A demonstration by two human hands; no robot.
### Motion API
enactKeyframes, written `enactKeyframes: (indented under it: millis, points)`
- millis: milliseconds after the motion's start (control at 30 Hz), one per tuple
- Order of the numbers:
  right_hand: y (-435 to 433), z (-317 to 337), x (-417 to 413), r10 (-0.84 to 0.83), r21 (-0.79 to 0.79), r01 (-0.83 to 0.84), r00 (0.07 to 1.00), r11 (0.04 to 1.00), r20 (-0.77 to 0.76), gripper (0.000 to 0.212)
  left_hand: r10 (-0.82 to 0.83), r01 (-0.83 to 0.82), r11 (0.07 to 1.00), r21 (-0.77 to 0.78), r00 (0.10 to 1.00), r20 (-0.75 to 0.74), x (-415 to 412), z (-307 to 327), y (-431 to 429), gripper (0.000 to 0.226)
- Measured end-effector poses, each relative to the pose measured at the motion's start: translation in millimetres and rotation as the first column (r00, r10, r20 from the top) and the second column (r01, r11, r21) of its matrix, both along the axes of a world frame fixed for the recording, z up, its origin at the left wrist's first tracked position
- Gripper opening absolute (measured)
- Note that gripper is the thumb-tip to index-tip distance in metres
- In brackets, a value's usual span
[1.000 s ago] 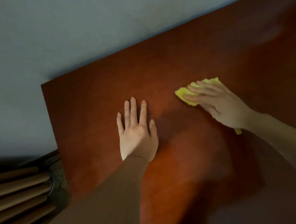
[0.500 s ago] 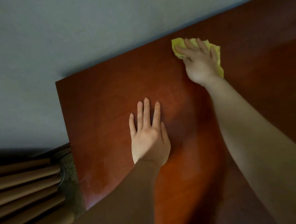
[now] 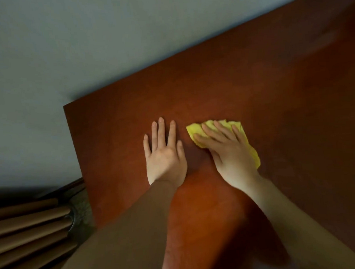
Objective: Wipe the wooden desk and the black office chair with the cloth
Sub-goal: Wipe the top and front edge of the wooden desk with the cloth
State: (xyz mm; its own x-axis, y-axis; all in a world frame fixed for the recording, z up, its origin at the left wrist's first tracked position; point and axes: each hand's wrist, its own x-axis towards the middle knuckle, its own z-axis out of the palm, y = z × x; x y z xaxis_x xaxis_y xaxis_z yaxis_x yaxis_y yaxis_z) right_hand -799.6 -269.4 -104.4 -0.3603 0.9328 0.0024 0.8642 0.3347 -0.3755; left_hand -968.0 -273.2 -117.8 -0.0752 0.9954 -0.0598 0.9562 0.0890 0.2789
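The reddish-brown wooden desk [image 3: 273,100] fills most of the view, its far edge against a grey wall. My left hand [image 3: 163,155] lies flat on the desk top, fingers straight and spread. Just to its right, my right hand [image 3: 229,152] presses a crumpled yellow cloth [image 3: 195,131] down on the wood with straight fingers laid over it. The cloth sticks out past the fingertips and at the right side of the palm. No black office chair is in view.
The grey wall [image 3: 85,46] runs along the desk's far edge. Left of the desk's side edge, at the lower left, hang brown pleated curtain folds [image 3: 27,230] over a dark patch of floor.
My right hand has pulled the cloth from the desk's far edge back toward me, ending beside my left hand. My left hand has stayed flat in place.
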Motion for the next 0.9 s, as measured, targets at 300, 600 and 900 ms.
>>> enactKeyframes:
  millis: [300,600,900]
  points:
    - [-66.3,7.4,124.4,0.250,-0.047,-0.246,0.943,0.968,0.219,0.062,-0.042,0.018,0.988,-0.152,0.986,-0.159,1.4,6.4,-2.0,0.068]
    - [34.3,12.1,162.7,-0.098,-0.146,0.125,0.979,0.981,0.179,0.048,-0.267,0.210,0.895,-0.394,0.959,-0.096,58.2,39.1,25.3,0.114]
    - [143.3,8.9,164.9,-0.377,-0.184,0.386,0.922,0.904,0.085,0.050,-0.242,0.187,0.711,-0.678,0.970,0.014,81.7,35.3,43.9,0.156]
